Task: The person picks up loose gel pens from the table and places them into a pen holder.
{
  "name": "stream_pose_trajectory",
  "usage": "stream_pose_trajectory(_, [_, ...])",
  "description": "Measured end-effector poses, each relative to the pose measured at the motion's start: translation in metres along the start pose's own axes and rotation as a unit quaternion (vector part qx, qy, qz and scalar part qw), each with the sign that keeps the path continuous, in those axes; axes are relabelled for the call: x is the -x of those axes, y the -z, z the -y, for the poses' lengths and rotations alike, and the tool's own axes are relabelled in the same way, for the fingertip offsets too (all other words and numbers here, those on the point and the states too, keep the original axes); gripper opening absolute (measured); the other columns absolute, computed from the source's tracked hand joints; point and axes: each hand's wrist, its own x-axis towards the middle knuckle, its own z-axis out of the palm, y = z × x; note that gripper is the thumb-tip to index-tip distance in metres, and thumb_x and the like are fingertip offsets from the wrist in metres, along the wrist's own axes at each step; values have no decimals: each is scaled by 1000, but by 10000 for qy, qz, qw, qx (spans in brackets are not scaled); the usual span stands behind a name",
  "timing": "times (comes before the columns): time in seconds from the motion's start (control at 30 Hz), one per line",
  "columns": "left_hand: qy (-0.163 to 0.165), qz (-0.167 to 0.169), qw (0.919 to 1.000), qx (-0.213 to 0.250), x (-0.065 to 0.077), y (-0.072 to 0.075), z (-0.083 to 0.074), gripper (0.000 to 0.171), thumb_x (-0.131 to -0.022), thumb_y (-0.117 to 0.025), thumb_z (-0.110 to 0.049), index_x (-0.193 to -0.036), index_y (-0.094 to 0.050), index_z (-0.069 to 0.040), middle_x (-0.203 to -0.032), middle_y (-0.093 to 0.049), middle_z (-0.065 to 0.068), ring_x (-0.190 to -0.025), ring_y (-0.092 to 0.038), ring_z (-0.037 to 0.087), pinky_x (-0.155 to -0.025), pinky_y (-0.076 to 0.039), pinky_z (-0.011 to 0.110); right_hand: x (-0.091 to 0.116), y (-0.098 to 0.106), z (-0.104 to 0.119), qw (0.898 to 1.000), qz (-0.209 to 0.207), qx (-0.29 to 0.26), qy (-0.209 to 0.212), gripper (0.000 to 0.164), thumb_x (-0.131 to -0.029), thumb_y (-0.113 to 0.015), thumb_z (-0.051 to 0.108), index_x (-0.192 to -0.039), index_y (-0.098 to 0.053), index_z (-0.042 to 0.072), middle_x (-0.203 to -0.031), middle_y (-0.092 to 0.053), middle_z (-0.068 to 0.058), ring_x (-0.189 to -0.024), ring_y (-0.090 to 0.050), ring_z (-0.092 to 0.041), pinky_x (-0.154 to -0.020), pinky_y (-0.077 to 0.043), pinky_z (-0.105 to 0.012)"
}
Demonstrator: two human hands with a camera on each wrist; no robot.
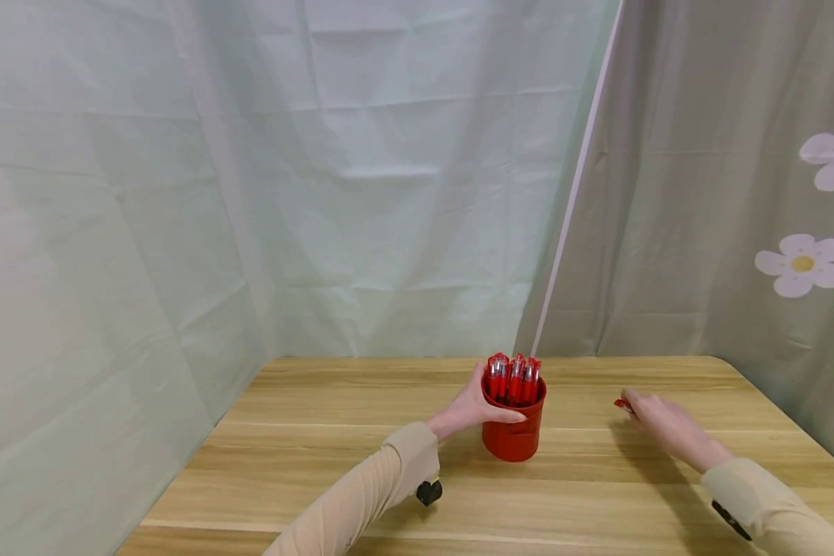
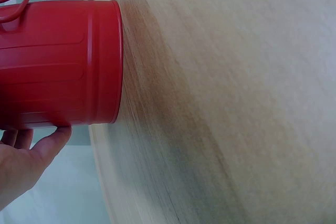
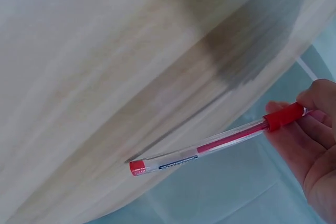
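A red bucket-shaped pen holder stands upright at the middle of the table, several red-capped pens upright inside it. My left hand grips its left side near the rim, thumb across the near face. The left wrist view shows the holder's wire handle on its side. To the right of the holder, my right hand holds one clear pen with red ink, pinched near its red grip. The pen's red end plug points away from the fingers, close to the wooden surface.
The wood-grain table reaches back to a pale curtain. On the right hangs a greyer curtain with white flowers. Dark straps or devices sit under both sleeves at the wrists.
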Motion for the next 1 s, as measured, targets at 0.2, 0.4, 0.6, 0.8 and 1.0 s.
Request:
stream_pose_trajectory(0.2, [-112, 20, 9999, -28, 0, -1, 0, 77, -68, -81, -22, -126, -30, -14, -118, -46, -4, -106, -45, 14, -84, -41, 35, -6, 1, 5, 9988, -379, -134, 295, 28, -79, -62, -7, -78, -39, 9, -59, -28, 12, -46, -23, 0, -38, -23, -19])
stream_pose_trajectory(0.4, [1, -9, 10000, 54, -1, -1, -1, 75, -69, -81, -20, -125, -31, -17, -116, -46, -8, -104, -46, 11, -83, -41, 32, -14, 7, 9, 9973, -556, -115, 474, 12, -93, -49, 7, -83, -42, 5, -60, -32, 11, -46, -24, 1, -38, -24, -17])
stream_pose_trajectory(0.6, [-39, -37, 9999, 86, -2, 0, 0, 76, -68, -81, -18, -126, -31, -16, -117, -46, -7, -104, -46, 12, -83, -41, 33, -26, 16, 18, 9963, -730, -157, 416, 28, -73, -66, -10, -87, -46, 4, -61, -34, 10, -46, -28, -1, -39, -27, -19])
stream_pose_trajectory(0.8, [-61, -11, 9999, 83, 0, 0, -1, 78, -67, -81, -18, -127, -31, -17, -117, -45, -8, -104, -46, 10, -83, -40, 32, -33, 20, 26, 9947, -852, -260, 514, 30, -71, -67, -12, -92, -50, 2, -68, -52, 3, -49, -37, 0, -41, -34, -20])
stream_pose_trajectory(1.0, [-97, -13, 9998, 150, 2, 0, -2, 80, -68, -81, -17, -129, -30, -15, -118, -45, -7, -105, -46, 10, -84, -40, 30, -43, 25, 31, 9894, -1324, -189, 568, 34, -68, -69, -14, -94, -51, 0, -70, -56, -2, -47, -40, -3, -39, -36, -19])
